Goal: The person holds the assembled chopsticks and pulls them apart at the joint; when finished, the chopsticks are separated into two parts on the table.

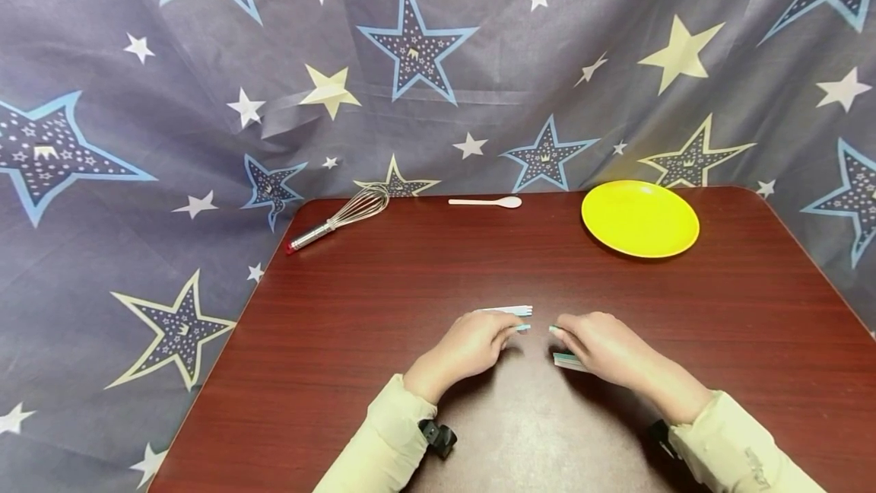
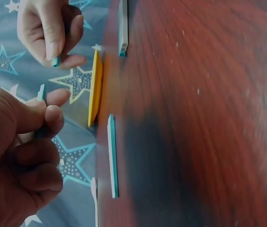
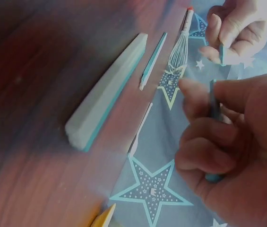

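Observation:
My left hand (image 1: 472, 345) pinches a slim teal stick (image 2: 42, 92) between thumb and fingers, its tip poking out towards the right. Facing it, my right hand (image 1: 605, 345) grips another teal stick (image 3: 213, 101), mostly covered by the fingers. The two held tips are a short gap apart, above the table. Just beyond the left hand lies a pale teal-and-white strip (image 1: 509, 311) with a notched end. Under the right hand is a thicker teal-and-white bar (image 3: 107, 94), partly hidden from the head view.
At the back left of the brown table (image 1: 411, 265) lies a whisk (image 1: 345, 215) with a red-tipped handle. A white spoon (image 1: 486, 202) is at the back edge, and a yellow plate (image 1: 639, 219) stands at the back right. A star-patterned cloth (image 1: 424, 135) hangs behind.

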`<action>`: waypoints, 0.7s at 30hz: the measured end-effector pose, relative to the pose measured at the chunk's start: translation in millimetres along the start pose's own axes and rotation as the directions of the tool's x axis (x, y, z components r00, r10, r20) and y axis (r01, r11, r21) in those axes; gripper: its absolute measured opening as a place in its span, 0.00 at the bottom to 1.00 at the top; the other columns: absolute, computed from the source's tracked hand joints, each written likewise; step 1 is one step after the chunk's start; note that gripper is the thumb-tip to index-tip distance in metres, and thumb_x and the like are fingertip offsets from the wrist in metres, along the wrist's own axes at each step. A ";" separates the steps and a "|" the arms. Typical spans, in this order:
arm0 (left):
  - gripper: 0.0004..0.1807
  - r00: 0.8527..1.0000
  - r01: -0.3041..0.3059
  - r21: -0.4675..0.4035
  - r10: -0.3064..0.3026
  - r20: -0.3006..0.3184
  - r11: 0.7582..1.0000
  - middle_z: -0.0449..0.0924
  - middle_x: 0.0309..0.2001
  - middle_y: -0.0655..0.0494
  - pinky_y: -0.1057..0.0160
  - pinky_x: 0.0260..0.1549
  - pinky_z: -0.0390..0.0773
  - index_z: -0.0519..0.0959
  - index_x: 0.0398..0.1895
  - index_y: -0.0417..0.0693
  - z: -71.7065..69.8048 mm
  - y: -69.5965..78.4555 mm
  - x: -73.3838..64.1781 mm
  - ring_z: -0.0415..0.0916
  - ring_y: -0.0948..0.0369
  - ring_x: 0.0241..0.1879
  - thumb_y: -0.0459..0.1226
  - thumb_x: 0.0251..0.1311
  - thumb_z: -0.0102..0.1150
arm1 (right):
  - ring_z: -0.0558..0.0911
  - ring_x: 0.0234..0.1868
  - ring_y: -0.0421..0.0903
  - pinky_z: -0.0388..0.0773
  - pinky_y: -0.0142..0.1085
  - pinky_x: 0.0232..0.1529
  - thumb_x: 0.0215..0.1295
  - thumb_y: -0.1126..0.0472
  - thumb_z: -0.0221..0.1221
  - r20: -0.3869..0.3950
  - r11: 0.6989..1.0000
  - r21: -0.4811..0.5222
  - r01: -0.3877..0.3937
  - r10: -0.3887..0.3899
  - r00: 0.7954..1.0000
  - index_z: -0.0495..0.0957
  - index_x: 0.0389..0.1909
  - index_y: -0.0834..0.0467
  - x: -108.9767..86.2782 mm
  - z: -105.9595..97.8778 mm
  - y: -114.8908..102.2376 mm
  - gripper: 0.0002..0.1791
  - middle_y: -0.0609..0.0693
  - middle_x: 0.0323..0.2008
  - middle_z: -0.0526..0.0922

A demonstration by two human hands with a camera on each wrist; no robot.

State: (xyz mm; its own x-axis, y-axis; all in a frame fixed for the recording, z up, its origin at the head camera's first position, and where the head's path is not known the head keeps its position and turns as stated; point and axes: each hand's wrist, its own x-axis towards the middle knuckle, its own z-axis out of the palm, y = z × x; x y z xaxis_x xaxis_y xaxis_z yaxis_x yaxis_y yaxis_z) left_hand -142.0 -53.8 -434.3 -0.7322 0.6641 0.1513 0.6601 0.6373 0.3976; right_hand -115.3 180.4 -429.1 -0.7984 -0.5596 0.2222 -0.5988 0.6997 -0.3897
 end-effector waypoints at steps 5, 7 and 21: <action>0.18 0.998 -0.065 0.024 0.065 0.007 0.998 0.74 0.27 0.61 0.65 0.34 0.73 0.79 0.48 0.45 -0.5 -7.7 -0.7 0.71 0.65 0.30 0.22 0.59 0.49 | 0.64 0.20 0.37 0.64 0.33 0.23 0.65 0.69 0.57 -0.021 0.997 -0.048 -0.055 0.054 0.998 0.71 0.31 0.57 -4.4 -0.8 7.5 0.06 0.39 0.19 0.64; 0.19 0.996 -0.093 0.024 0.093 0.007 0.995 0.73 0.27 0.60 0.66 0.35 0.72 0.78 0.49 0.43 -0.2 -11.2 -1.2 0.70 0.65 0.30 0.19 0.59 0.48 | 0.66 0.21 0.38 0.67 0.34 0.24 0.64 0.70 0.57 -0.025 0.997 -0.050 -0.065 0.063 0.998 0.73 0.36 0.60 -6.0 -1.2 10.4 0.04 0.40 0.20 0.67; 0.08 0.991 0.048 -0.029 -0.051 -0.125 0.998 0.84 0.31 0.57 0.60 0.30 0.78 0.80 0.44 0.46 -1.7 -21.5 2.2 0.80 0.61 0.29 0.32 0.62 0.61 | 0.72 0.22 0.37 0.71 0.36 0.24 0.60 0.71 0.63 -0.074 0.998 -0.043 -0.054 0.051 0.996 0.72 0.37 0.57 -13.0 -2.7 19.5 0.11 0.43 0.24 0.77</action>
State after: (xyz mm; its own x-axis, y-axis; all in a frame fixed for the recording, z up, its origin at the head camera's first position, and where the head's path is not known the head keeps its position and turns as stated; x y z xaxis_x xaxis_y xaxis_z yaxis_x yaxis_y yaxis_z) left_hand -158.1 -66.7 -441.0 -0.7802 0.5765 0.2427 0.6192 0.6569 0.4301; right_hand -116.8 202.5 -437.2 -0.8302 -0.4888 0.2680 -0.5569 0.7472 -0.3627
